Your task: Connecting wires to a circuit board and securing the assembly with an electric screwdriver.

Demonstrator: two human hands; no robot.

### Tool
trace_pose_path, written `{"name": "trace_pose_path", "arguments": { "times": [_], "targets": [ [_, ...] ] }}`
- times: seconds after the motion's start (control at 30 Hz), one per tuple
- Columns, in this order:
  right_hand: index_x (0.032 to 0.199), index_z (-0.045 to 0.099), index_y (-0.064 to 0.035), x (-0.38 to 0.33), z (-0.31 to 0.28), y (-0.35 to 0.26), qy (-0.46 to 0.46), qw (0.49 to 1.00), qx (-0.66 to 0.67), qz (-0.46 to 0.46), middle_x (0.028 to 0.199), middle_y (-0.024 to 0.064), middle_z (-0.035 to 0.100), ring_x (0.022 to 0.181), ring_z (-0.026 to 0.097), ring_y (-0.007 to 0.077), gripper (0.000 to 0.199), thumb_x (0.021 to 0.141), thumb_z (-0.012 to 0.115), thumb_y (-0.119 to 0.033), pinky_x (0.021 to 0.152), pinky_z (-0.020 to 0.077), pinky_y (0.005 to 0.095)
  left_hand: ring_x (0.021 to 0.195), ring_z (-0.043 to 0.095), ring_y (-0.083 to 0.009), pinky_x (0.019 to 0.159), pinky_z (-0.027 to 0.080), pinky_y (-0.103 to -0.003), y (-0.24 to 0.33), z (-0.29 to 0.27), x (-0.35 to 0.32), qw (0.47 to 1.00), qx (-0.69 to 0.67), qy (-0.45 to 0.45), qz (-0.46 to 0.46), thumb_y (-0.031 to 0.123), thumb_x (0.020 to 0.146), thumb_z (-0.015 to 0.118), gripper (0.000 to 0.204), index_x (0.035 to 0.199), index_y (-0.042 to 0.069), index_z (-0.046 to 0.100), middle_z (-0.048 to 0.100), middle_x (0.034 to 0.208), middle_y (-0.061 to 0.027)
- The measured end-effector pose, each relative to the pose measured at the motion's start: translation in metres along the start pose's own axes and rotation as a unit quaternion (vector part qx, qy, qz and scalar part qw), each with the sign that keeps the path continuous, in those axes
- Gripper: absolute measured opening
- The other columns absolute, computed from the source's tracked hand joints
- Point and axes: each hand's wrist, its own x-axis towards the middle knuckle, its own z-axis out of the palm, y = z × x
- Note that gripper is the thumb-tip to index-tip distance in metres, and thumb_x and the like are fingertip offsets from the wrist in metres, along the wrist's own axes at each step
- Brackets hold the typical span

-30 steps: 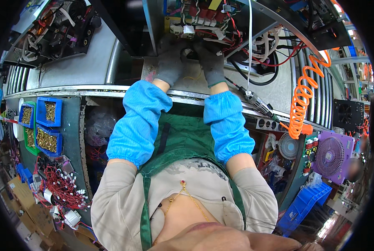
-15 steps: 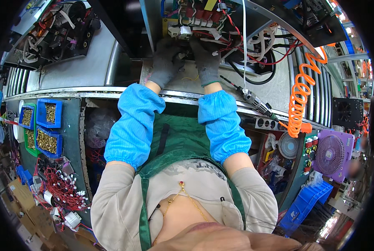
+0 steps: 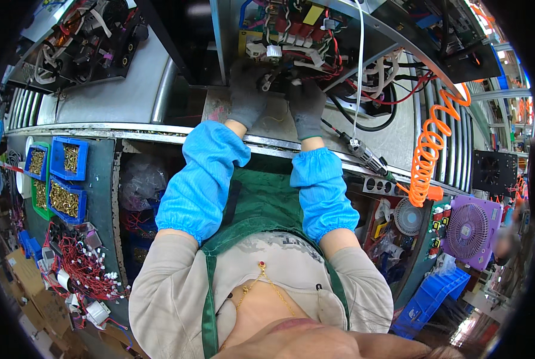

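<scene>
My left hand [image 3: 245, 96] and my right hand [image 3: 308, 105] both wear dark grey gloves and blue sleeve covers. They reach side by side into the lower edge of an open electrical unit [image 3: 291, 36] full of red, black and white wires and small connectors. The fingertips of both hands are among the wires and a small white connector [image 3: 273, 52] sits just above them. What each hand grips is hidden by the gloves and the wiring.
An electric screwdriver [image 3: 363, 152] lies at the bench edge on the right, with an orange coiled hose [image 3: 429, 155] beside it. Blue bins of brass screws [image 3: 61, 179] hang at the left. A purple fan [image 3: 468, 230] stands at the right. Another open unit [image 3: 82, 42] sits far left.
Both hands have moved further up into the unit's wiring, and the view has shifted slightly so the unit sits higher in the picture.
</scene>
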Motion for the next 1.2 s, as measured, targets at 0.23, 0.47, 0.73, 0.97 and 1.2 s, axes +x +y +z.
{"name": "trace_pose_path", "arguments": {
  "times": [0.23, 0.47, 0.73, 0.97, 1.2],
  "targets": [
    [0.081, 0.062, -0.0099, 0.012, -0.023, -0.023, -0.055, 0.985, -0.156, -0.041, 0.080, 0.0124, 0.062, 0.073, 0.060, 0.0330, 0.014, 0.074, 0.064, -0.022, 0.057, 0.0472, 0.0409, 0.105, 0.047, -0.0313, 0.090, 0.042, -0.037, -0.016, 0.008, -0.001, 1.000, 0.001, -0.026, -0.004, 0.008, 0.061, 0.068, 0.037, 0.097, 0.015, 0.067, 0.051, 0.110, -0.0122],
    [0.096, 0.064, -0.0126, 0.003, -0.007, -0.022, -0.088, 0.976, -0.183, -0.080, 0.082, 0.0133, 0.064, 0.073, 0.061, 0.0323, 0.025, 0.076, 0.062, -0.028, 0.061, 0.0494, 0.0400, 0.107, 0.048, -0.0315, 0.092, 0.041, -0.038, 0.009, -0.010, -0.001, 0.999, -0.031, -0.011, -0.024, 0.004, 0.068, 0.060, 0.032, 0.097, 0.016, 0.066, 0.050, 0.110, -0.0140],
    [0.100, 0.062, -0.0097, -0.004, 0.016, 0.009, -0.118, 0.988, 0.011, 0.095, 0.088, 0.0146, 0.064, 0.076, 0.062, 0.0328, 0.023, 0.083, 0.054, -0.023, 0.064, 0.0491, 0.0406, 0.109, 0.046, -0.0321, 0.093, 0.039, -0.041, 0.003, -0.002, -0.002, 1.000, -0.024, 0.007, -0.010, 0.003, 0.070, 0.057, 0.029, 0.095, 0.015, 0.064, 0.055, 0.108, -0.0124],
    [0.104, 0.061, -0.0054, 0.013, 0.000, -0.009, -0.238, 0.968, -0.074, -0.001, 0.103, 0.0111, 0.063, 0.096, 0.059, 0.0283, 0.028, 0.082, 0.055, -0.022, 0.080, 0.0471, 0.0357, 0.104, 0.049, -0.0316, 0.089, 0.042, -0.038, -0.006, 0.003, -0.007, 0.998, 0.001, 0.057, 0.009, 0.010, 0.069, 0.067, 0.025, 0.094, 0.013, 0.066, 0.052, 0.109, -0.0147],
    [0.104, 0.061, -0.0079, 0.002, 0.002, -0.006, -0.175, 0.975, 0.022, 0.131, 0.103, 0.0093, 0.064, 0.096, 0.059, 0.0297, 0.026, 0.082, 0.054, -0.018, 0.080, 0.0468, 0.0354, 0.108, 0.047, -0.0316, 0.091, 0.040, -0.042, -0.002, 0.008, -0.008, 0.996, -0.054, 0.073, -0.024, 0.009, 0.072, 0.060, 0.023, 0.094, 0.014, 0.065, 0.055, 0.108, -0.0129]
  ]
}}
